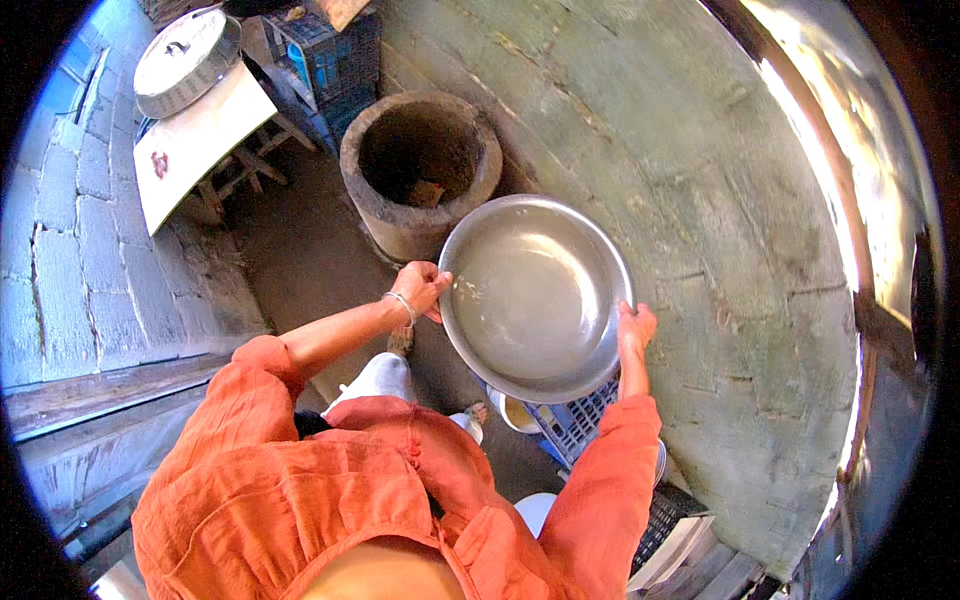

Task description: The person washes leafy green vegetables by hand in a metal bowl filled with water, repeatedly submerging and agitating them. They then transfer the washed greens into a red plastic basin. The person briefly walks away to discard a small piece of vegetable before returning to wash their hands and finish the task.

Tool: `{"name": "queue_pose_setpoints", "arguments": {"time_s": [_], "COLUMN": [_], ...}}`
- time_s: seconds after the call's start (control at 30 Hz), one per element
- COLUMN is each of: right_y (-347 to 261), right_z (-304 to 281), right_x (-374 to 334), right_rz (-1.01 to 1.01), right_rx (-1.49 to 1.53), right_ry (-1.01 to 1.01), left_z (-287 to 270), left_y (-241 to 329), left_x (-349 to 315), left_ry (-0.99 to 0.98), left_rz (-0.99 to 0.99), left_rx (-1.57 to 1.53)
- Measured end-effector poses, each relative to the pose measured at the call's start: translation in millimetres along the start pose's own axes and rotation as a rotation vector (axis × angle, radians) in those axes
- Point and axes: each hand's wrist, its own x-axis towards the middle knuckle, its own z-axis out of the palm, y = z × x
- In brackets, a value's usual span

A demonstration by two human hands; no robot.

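A wide, round metal basin [525,310] is held out in front of me between both hands. My left hand [423,288] grips its left rim, with a bracelet on the wrist. On the opposite side, my right hand [637,325] has its fingers closed on the right rim. Small pale bits cling to the basin's inner left wall; whether liquid lies in it, I cannot tell. Just beyond the basin stands a thick-walled round clay vessel [365,200], open at the top, with a small brownish piece inside.
A blue plastic crate [575,425] and a pale bucket [515,415] sit below the basin. At far left, a large lidded pot [185,65] rests on a pale board [200,150]. More crates [325,55] are stacked behind. A greenish wall [740,230] runs along the right.
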Motion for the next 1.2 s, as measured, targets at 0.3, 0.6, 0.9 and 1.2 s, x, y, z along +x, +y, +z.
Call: {"name": "queue_pose_setpoints", "arguments": {"time_s": [0.3, 0.6, 0.9, 1.2], "right_y": [-174, -376, -566, -458], "right_z": [119, 156, 182, 112], "right_x": [83, 155, 77, 36], "right_rz": [-0.228, -0.445, -0.811, -0.806], "right_rx": [-0.356, -0.440, -0.123, 0.196], "right_ry": [-0.241, -0.418, -0.449, -0.073], "left_z": [-121, -146, -96, -63], "left_y": [5, -31, -25, -2], "left_x": [76, 151, 177, 143], "left_ry": [0.171, -0.010, -0.393, -0.720], "left_rz": [-0.099, -0.023, -0.318, -0.580], "left_rx": [-0.124, -0.238, -0.894, -1.548]}}
